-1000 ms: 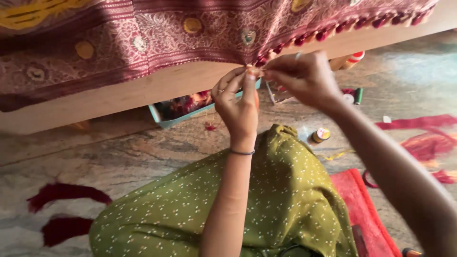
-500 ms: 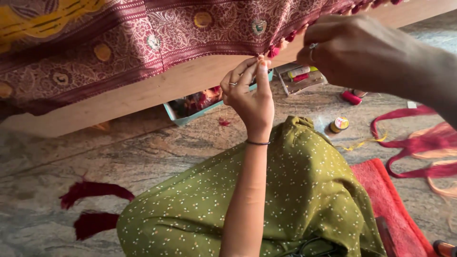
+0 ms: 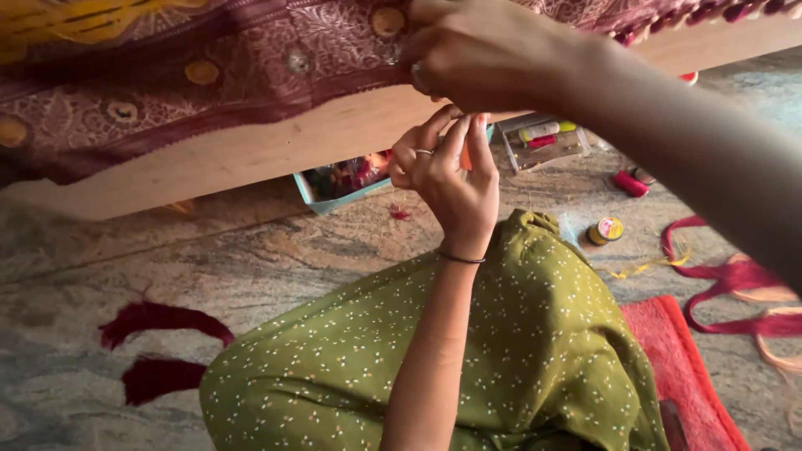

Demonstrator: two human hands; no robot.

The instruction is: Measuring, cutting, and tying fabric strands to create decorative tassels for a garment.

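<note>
Left hand (image 3: 447,171): raised from below, fingers curled, thumb and fingertips pinched together just under the fabric edge. Something small and orange shows between the fingertips; too small to tell what it is. Ring on one finger, thin dark bangle at the wrist.

Right hand (image 3: 484,52): comes in from the right, closed on the lower edge of the maroon embroidered cloth (image 3: 251,75), knuckles toward camera. Ring visible. Fingertips hidden behind the hand itself, so exact grip point can't be seen.

Cloth lies draped over a wooden plank (image 3: 276,154), upper part of frame, well above the floor. Long axis runs left-right, tilting slightly up to the right; hem faces down toward the person. Top and both ends cut off by the frame. Tassel fringe along the hem at far right.

Behind the plank, partly blocked: teal tray (image 3: 334,190) and a clear box (image 3: 547,142) with thread spools. On the stone floor: red spool (image 3: 631,184), yellow spool (image 3: 605,230), maroon thread bundles (image 3: 159,321). Green dotted garment (image 3: 535,351) covers the knee.
</note>
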